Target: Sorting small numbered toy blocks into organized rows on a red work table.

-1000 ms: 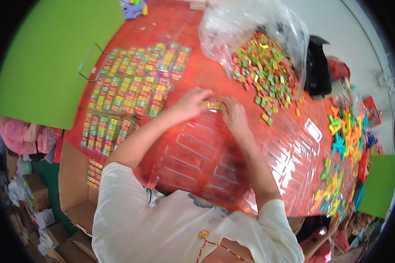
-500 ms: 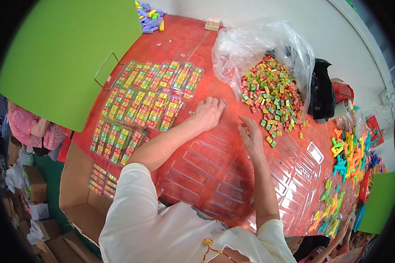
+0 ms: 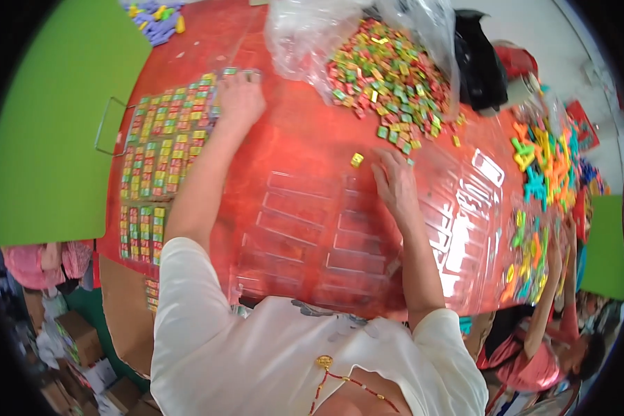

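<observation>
My left hand [image 3: 240, 97] is stretched out to the far end of the rows of small coloured blocks [image 3: 163, 149] laid out on the red table [image 3: 284, 139], fingers resting on the last blocks there. My right hand [image 3: 395, 182] lies flat, fingers apart, on a clear plastic tray [image 3: 326, 236] near the edge of a heap of loose coloured blocks [image 3: 388, 76]. A single yellow block [image 3: 356, 160] sits just left of its fingertips. Whether the left hand holds a block is hidden.
A crumpled clear plastic bag [image 3: 312, 35] surrounds the block heap. A black bag [image 3: 482, 66] lies behind it. Bright plastic shapes [image 3: 541, 166] fill the right side, where another person [image 3: 555, 333] reaches in. Green boards [image 3: 41, 132] flank the table; cardboard boxes [image 3: 76, 340] sit below.
My hands have parted. The left one reached out left and away to the rows of blocks; the right one moved toward the loose heap and flattened on the tray.
</observation>
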### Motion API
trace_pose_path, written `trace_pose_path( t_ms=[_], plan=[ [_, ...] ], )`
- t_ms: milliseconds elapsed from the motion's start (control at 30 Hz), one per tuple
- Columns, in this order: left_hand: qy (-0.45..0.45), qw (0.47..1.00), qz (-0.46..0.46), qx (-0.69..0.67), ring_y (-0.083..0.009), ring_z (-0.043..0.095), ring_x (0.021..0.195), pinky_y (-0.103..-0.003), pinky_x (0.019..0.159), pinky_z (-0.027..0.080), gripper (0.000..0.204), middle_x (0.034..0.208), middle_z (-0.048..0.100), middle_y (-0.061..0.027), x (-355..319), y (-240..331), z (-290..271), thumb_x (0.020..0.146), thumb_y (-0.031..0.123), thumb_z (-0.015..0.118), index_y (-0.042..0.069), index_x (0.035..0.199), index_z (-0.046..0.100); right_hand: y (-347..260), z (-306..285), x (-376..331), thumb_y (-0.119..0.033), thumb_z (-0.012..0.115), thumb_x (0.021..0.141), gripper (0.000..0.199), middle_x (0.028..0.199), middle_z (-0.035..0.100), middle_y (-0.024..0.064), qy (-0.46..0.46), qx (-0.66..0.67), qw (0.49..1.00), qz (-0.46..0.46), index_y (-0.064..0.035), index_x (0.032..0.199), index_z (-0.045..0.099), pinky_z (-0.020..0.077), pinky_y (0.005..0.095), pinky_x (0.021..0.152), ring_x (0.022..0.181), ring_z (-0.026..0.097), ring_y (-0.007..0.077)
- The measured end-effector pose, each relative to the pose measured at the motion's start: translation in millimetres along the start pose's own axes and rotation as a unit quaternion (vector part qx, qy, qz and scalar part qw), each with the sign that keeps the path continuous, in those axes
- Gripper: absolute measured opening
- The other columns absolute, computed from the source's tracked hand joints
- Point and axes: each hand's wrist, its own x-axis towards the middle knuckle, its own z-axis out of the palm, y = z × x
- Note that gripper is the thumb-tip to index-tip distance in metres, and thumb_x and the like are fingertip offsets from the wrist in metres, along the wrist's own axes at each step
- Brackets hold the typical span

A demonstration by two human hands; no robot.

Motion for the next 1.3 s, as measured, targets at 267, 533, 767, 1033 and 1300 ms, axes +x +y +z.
trace_pose_path(
  t_ms=[267,533,767,1033,1300],
  plan=[
    [-0.007,0.957,0.183,-0.223,-0.0334,0.058,0.103,-0.049,0.086,0.048,0.04,0.111,0.059,-0.0125,-32.2,76.3,-55.2,0.085,0.018,0.061,0.012,0.125,0.057,62.1,-19.5,-17.7,-0.011,0.06,0.088,0.02,0.1,0.063,0.0143,0.105,-0.223,0.966,0.076,-0.0061,0.107,0.064,0.0487,0.048,0.077,0.094,0.062,0.0341],
    [-0.088,0.899,0.273,-0.33,-0.0323,0.052,0.117,-0.046,0.093,0.046,0.048,0.134,0.052,-0.0122,-42.9,189.6,-49.4,0.085,0.009,0.059,0.01,0.133,0.054,71.8,10.1,32.5,-0.009,0.06,0.078,0.014,0.097,0.059,0.0143,0.07,-0.312,0.946,0.055,-0.0006,0.089,0.062,0.0511,0.0456,0.072,0.09,0.062,0.0326],
    [-0.121,0.913,0.269,-0.282,-0.0287,0.052,0.117,-0.044,0.09,0.045,0.048,0.14,0.052,-0.0092,-39.2,163.6,-36.9,0.084,0.007,0.057,0.012,0.132,0.057,71.3,5.6,38.4,-0.008,0.057,0.087,0.02,0.1,0.062,0.0132,0.047,-0.044,0.998,0.014,-0.0074,0.105,0.066,0.0533,0.0461,0.07,0.088,0.063,0.0351],
    [-0.103,0.904,0.245,-0.336,-0.028,0.054,0.105,-0.043,0.083,0.043,0.042,0.109,0.056,-0.0086,-57.4,140.4,-53.8,0.084,0.015,0.063,0.012,0.126,0.058,92.3,-27.3,-3.5,-0.013,0.061,0.087,0.022,0.102,0.06,0.0078,0.037,-0.33,0.942,0.05,-0.0116,0.109,0.067,0.0461,0.0443,0.081,0.096,0.059,0.0282],
    [-0.103,0.894,0.318,-0.297,-0.0231,0.054,0.1,-0.039,0.082,0.038,0.031,0.101,0.056,-0.006,-64.1,154.1,-54.0,0.084,0.019,0.065,0.017,0.116,0.066,53.6,-22.0,-3.9,-0.019,0.063,0.085,0.01,0.093,0.059,0.007,0.102,-0.302,0.948,-0.009,-0.0104,0.089,0.065,0.0407,0.0439,0.076,0.091,0.058,0.0265]
  ],
)
